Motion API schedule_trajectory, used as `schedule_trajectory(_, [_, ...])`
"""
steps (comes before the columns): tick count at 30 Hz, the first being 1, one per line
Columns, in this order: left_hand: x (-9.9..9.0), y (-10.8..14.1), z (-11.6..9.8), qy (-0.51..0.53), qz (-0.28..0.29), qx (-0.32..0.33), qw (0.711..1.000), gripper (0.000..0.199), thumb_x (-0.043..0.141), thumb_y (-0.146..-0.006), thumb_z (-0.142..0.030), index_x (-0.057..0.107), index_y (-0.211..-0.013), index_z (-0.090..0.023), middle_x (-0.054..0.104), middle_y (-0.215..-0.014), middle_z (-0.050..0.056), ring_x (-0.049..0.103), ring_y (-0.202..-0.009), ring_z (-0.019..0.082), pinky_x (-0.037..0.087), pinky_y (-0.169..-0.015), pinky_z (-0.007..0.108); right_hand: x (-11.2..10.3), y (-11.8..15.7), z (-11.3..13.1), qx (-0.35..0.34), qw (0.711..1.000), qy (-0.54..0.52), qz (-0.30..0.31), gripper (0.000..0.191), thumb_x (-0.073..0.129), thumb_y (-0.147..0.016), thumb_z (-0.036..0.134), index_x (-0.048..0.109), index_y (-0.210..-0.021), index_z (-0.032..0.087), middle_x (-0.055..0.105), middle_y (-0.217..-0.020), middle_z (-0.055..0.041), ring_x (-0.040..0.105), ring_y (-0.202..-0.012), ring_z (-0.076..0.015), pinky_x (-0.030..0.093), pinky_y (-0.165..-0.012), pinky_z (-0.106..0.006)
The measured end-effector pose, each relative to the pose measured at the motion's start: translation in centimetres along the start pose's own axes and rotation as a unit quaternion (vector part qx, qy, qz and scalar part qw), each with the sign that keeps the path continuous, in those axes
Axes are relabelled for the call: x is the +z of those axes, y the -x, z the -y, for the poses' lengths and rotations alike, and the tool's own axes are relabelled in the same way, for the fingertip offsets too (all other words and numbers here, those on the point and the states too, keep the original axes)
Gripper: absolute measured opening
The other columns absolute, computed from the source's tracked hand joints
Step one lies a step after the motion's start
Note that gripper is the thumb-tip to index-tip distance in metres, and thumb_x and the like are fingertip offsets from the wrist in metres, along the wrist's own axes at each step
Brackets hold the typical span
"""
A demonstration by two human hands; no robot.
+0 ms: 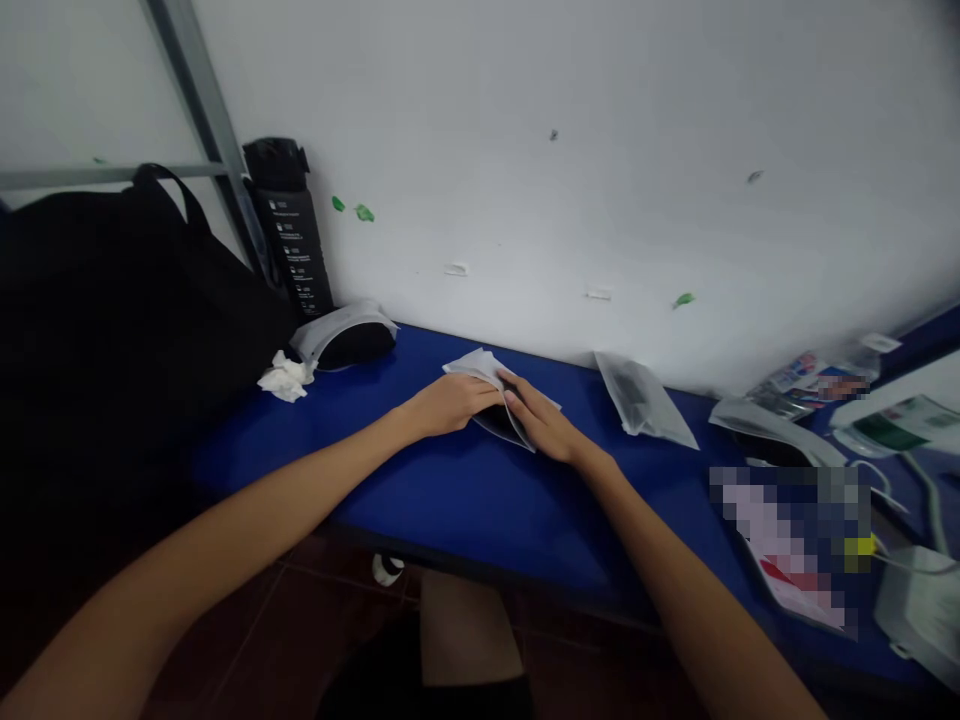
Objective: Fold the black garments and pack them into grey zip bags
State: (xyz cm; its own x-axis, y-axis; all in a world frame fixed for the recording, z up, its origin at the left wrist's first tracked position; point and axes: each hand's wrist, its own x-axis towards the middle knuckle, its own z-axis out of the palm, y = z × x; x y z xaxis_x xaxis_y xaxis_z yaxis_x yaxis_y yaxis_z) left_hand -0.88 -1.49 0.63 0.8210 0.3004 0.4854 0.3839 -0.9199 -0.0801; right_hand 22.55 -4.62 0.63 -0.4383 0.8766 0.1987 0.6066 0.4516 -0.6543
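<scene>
Between my hands on the blue desk is a frosted white plastic pouch (474, 362) with something black showing in its opening. My left hand (448, 404) is closed on the pouch's left side, its fingertips at the opening and partly hidden by the plastic. From the right, my right hand (546, 422) grips the other edge, thumb on the near face and fingers along the top. What the black content is cannot be made out.
Left are a black bag (112, 330), a black bottle (289, 240), crumpled tissue (287, 377) and another pouch (356, 343) with black inside. Right lie a flat frosted pouch (646, 405), a further pouch (776, 430), a blurred-out flat item (787, 560) and a white box (922, 610). A white wall (525, 200) stands behind.
</scene>
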Motion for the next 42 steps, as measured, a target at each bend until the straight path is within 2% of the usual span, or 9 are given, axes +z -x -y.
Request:
schedule_trajectory(11, [-1.6,0.0,-1.6,-0.002,-0.015,0.037,0.999,0.029,0.056,-0.089,-0.013,0.066,-0.116,-0.015,0.075,-0.106,0.014,0.070,-0.093,0.027,0.053,-0.084,0.040,-0.8,-0.1,-2.8,0.006,0.996,0.090,-0.013,0.070,0.032,-0.107,0.066,0.045,-0.160,0.023,0.047,-0.165,-0.0123,0.042,-0.155,-0.0310,0.032,-0.129,-0.056])
schedule_trajectory(15, [-2.1,0.2,-1.2,-0.032,-0.054,-0.021,0.998,0.020,0.055,-0.085,-0.018,0.068,-0.100,-0.017,0.071,-0.085,0.008,0.063,-0.074,0.022,0.047,-0.075,0.039,-2.2,0.7,-3.6,0.059,0.965,0.246,-0.062,0.073,0.038,-0.105,0.065,0.049,-0.156,0.015,0.056,-0.154,-0.0236,0.052,-0.144,-0.0428,0.043,-0.117,-0.062])
schedule_trajectory(19, [-2.8,0.5,-0.2,-0.064,-0.052,-0.061,0.995,0.013,0.056,-0.081,-0.018,0.067,-0.088,-0.018,0.068,-0.079,0.006,0.060,-0.077,0.024,0.042,-0.076,0.042,-2.7,1.4,-2.2,0.105,0.931,0.328,-0.124,0.072,0.038,-0.105,0.065,0.054,-0.150,0.012,0.070,-0.128,-0.0274,0.066,-0.121,-0.0446,0.049,-0.102,-0.063])
schedule_trajectory(22, [-3.0,0.7,0.2,-0.053,-0.036,-0.086,0.994,0.013,0.057,-0.080,-0.016,0.067,-0.088,-0.018,0.068,-0.081,0.007,0.060,-0.081,0.026,0.041,-0.079,0.044,-1.4,1.2,-1.3,0.094,0.938,0.308,-0.124,0.077,0.031,-0.106,0.067,0.045,-0.160,0.014,0.063,-0.142,-0.0262,0.060,-0.133,-0.0434,0.047,-0.107,-0.061])
schedule_trajectory(27, [-2.7,0.8,0.2,-0.039,-0.024,-0.097,0.994,0.012,0.057,-0.081,-0.017,0.067,-0.087,-0.018,0.069,-0.083,0.007,0.059,-0.083,0.026,0.041,-0.082,0.045,1.2,1.0,-1.7,0.106,0.950,0.292,-0.025,0.080,0.023,-0.104,0.073,0.027,-0.170,0.028,0.033,-0.172,-0.0168,0.028,-0.158,-0.0447,0.026,-0.121,-0.071])
schedule_trajectory(31, [-2.6,1.0,0.3,-0.043,-0.035,-0.092,0.994,0.009,0.057,-0.081,-0.015,0.065,-0.083,-0.019,0.068,-0.080,0.006,0.060,-0.081,0.025,0.040,-0.080,0.043,0.5,3.0,-0.7,0.080,0.944,0.318,-0.035,0.073,0.024,-0.105,0.072,0.038,-0.165,0.032,0.047,-0.164,-0.0161,0.043,-0.149,-0.0421,0.034,-0.117,-0.068])
schedule_trajectory(35, [-2.4,1.1,0.5,-0.036,-0.052,-0.096,0.993,0.009,0.057,-0.079,-0.014,0.063,-0.080,-0.020,0.067,-0.076,0.004,0.060,-0.077,0.024,0.040,-0.078,0.041,-0.5,6.7,0.9,0.029,0.938,0.328,-0.105,0.056,0.024,-0.111,0.052,0.068,-0.136,0.029,0.066,-0.133,-0.0151,0.061,-0.122,-0.0341,0.044,-0.108,-0.061])
schedule_trajectory(38, [-2.3,1.1,0.6,-0.030,-0.061,-0.099,0.993,0.009,0.056,-0.079,-0.014,0.063,-0.080,-0.020,0.067,-0.076,0.004,0.060,-0.076,0.024,0.039,-0.078,0.041,-0.4,8.8,0.9,0.024,0.934,0.333,-0.126,0.051,0.030,-0.110,0.048,0.067,-0.136,0.023,0.059,-0.145,-0.0178,0.052,-0.137,-0.0358,0.040,-0.117,-0.059])
schedule_trajectory(42, [-2.1,1.2,0.6,-0.026,-0.057,-0.098,0.993,0.007,0.057,-0.082,-0.017,0.064,-0.082,-0.019,0.068,-0.078,0.004,0.061,-0.077,0.024,0.040,-0.079,0.041,-0.2,10.1,-0.6,0.075,0.936,0.339,-0.059,0.059,0.029,-0.110,0.052,0.046,-0.160,0.028,0.038,-0.169,-0.0158,0.032,-0.157,-0.0430,0.032,-0.122,-0.068])
